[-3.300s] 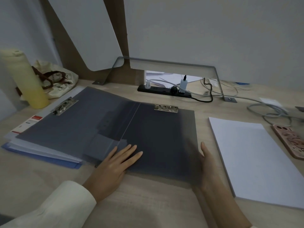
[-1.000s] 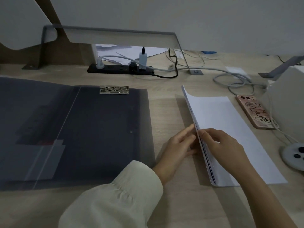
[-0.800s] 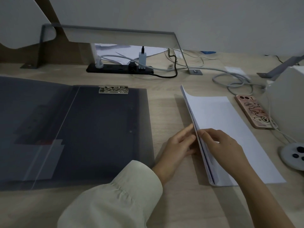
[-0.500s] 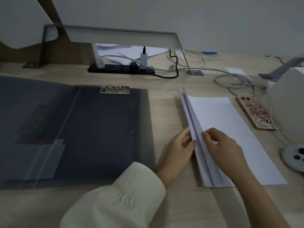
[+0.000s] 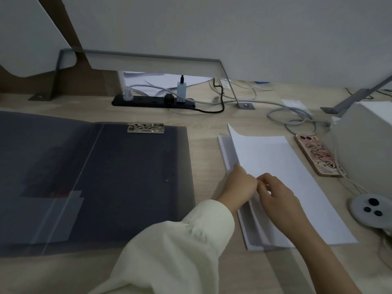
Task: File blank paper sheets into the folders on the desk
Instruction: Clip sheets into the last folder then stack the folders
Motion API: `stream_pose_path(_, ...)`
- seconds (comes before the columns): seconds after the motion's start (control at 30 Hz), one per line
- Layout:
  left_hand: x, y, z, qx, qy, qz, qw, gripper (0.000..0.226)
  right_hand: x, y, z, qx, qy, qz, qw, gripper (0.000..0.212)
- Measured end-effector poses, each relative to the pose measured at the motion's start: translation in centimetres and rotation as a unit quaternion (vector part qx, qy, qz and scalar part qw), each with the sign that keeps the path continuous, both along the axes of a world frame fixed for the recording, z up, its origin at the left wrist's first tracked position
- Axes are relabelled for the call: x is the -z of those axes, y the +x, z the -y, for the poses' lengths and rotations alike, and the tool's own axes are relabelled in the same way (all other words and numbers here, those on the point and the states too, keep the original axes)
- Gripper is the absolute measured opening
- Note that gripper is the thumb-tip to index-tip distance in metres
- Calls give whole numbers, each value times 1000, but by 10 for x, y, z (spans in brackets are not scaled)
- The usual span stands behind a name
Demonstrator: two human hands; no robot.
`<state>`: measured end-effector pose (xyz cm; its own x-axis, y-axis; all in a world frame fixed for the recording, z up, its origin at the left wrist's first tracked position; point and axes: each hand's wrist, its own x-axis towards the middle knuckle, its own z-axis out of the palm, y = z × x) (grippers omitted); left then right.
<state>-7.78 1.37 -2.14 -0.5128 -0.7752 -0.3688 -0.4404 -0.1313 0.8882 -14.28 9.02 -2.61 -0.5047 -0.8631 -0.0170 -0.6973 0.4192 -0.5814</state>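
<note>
Paper sheets point(image 5: 275, 158) are lifted at their left edge, pinched by my left hand point(image 5: 241, 185) and right hand point(image 5: 275, 195), which touch. I see the open folder point(image 5: 137, 177) flat on the desk point(image 5: 203, 145), left of both hands.

The wooden desk point(image 5: 207, 128) carries an open folder point(image 5: 135, 177), paper stack point(image 5: 297, 187), phone point(image 5: 316, 155) and power strip point(image 5: 152, 101).

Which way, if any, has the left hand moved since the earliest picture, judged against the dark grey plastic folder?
Yes. The left hand left the dark grey plastic folder and went right, to the left edge of the white paper stack.
</note>
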Motion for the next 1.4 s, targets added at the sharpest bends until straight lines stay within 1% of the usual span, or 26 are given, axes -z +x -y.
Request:
stream_pose_path(0.07,0,6,0,-16,-20,-7,1000,35,-5,-3,-2,-1,-17,29,999,20)
stream_pose_path(0.13,-6,19,4,-29,-34,-41,998,33,-13,-7,-3,24,-43,46,998,23)
stream_pose_path(0.23,-26,56,10,-54,-53,-92,993,30,-24,-15,0,86,-67,52,993,39)
stream_pose_path(0.27,-32,72,13,-63,-62,-106,991,28,-28,-15,2,106,-73,70,989,45)
stream_pose_path(0.33,-42,109,18,-75,-69,-124,987,25,-34,-9,8,131,-91,157,975,55)
stream_pose_path(0.37,-46,127,20,-83,-68,-130,986,25,-37,-3,12,132,-99,211,963,57)
stream_pose_path(0.4,-49,145,22,-92,-65,-130,985,26,-38,6,15,125,-97,265,951,54)
stream_pose_path(0.43,-51,162,23,-101,-64,-124,985,27,-40,16,20,106,-95,311,940,44)
stream_pose_path(0.47,-51,177,26,-112,-60,-115,985,28,-41,29,24,86,-96,338,932,29)
stream_pose_path(0.5,-50,191,28,-125,-57,-100,985,27,-42,43,28,60,-98,354,928,19)
stream_pose_path(0.6,-41,227,38,-179,-43,-43,982,22,-30,81,47,21,-87,355,930,26)
stream_pose_path(0.7,-30,260,52,-223,-33,9,974,23,-18,107,62,-12,-20,346,938,27)
stream_pose_path(0.77,-22,274,61,-232,-22,39,972,24,-11,112,68,-53,42,308,949,24)
stream_pose_path(0.83,-13,287,67,-233,-3,67,970,23,-10,114,74,-96,77,220,968,29)
stream_pose_path(0.9,-2,296,70,-226,18,68,972,24,-14,112,84,-112,68,99,986,34)
stream_pose_path(0.93,3,300,71,-225,27,52,973,26,-20,112,91,-118,56,48,990,36)
stream_pose_path(0.97,5,302,72,-227,36,35,973,26,-25,113,100,-127,40,18,991,36)
stream_pose_path(1.07,12,301,78,-236,40,8,971,30,-34,128,136,-175,10,-35,984,37)
stream_pose_path(1.17,17,297,84,-240,46,8,970,32,-30,151,181,-224,-3,-73,972,39)
stream_pose_path(1.27,23,293,87,-230,50,4,972,20,-12,167,221,-254,5,-104,962,41)
stream_pose_path(1.4,28,293,88,-229,47,-12,972,13,9,175,254,-266,5,-160,951,42)
